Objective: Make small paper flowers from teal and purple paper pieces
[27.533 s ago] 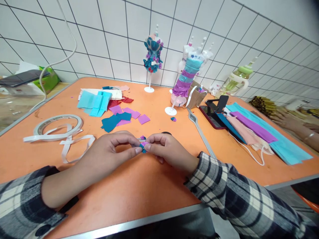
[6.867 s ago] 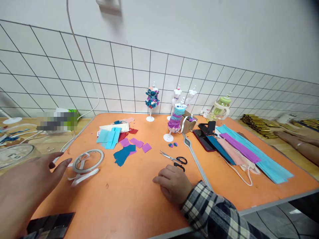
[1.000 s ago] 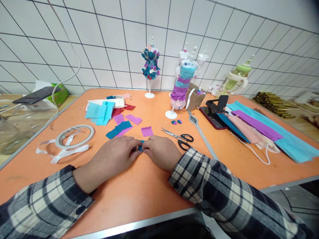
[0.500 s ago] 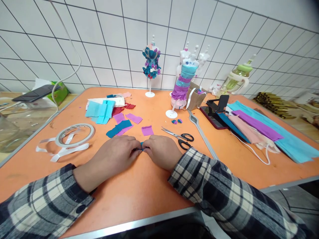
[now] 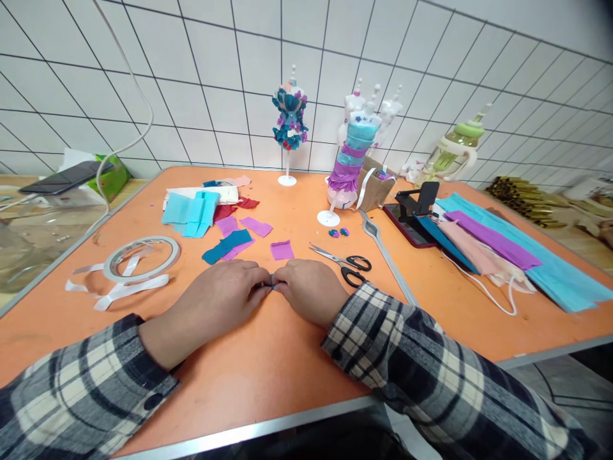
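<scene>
Since one second earlier, less shows of the small dark-teal, paper-like piece point(image 5: 272, 281), and the fingertips have drawn closer around it. It is low between the left hand point(image 5: 215, 300) and right hand point(image 5: 311, 291), each with thumb and fingers nearly closed on it; its folds are hidden. Just beyond lie a square purple paper scrap point(image 5: 281, 250) and flat teal strips point(image 5: 228, 246). Black-handled metal scissors point(image 5: 338, 259) lie near the right hand, and a white tape roll point(image 5: 175, 257) lies farther left on the orange table point(image 5: 258, 377).

Bright, even indoor light leaves soft glare along the metal table edge point(image 5: 249, 436), with wide-angle stretching toward the sides.
</scene>
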### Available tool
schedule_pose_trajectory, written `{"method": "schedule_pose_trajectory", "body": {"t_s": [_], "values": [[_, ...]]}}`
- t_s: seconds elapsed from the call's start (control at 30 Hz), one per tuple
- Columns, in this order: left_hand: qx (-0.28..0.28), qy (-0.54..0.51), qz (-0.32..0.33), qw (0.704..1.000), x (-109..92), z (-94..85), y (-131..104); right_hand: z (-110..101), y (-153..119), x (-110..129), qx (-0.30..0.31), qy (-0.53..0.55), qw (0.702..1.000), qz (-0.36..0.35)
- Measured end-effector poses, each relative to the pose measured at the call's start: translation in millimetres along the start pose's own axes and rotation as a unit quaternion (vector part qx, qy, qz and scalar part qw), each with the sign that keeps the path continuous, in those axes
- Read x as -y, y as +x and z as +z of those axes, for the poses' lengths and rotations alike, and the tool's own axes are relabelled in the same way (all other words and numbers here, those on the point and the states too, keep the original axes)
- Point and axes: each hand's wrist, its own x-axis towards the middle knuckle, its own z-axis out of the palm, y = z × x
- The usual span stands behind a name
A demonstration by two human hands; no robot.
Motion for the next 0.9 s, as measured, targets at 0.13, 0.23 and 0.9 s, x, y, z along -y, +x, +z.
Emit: {"method": "schedule_pose_trajectory", "body": {"t_s": [0.13, 0.23, 0.9], "values": [[0.012, 0.003, -0.013, 1.000, -0.5, -0.8, 0.2, 0.9, 0.8, -0.9, -0.006, 0.018, 1.000, -0.001], [0.010, 0.000, -0.003, 1.000, -0.1, -0.6, 0.3, 1.2, 0.5, -0.6, -0.016, 0.042, 0.999, 0.008], [0.023, 0.022, -0.004, 0.999, -1.6, -2.1, 0.8, -1.6, -1.7, 2.4, -0.004, 0.005, 1.000, 0.015]]}}
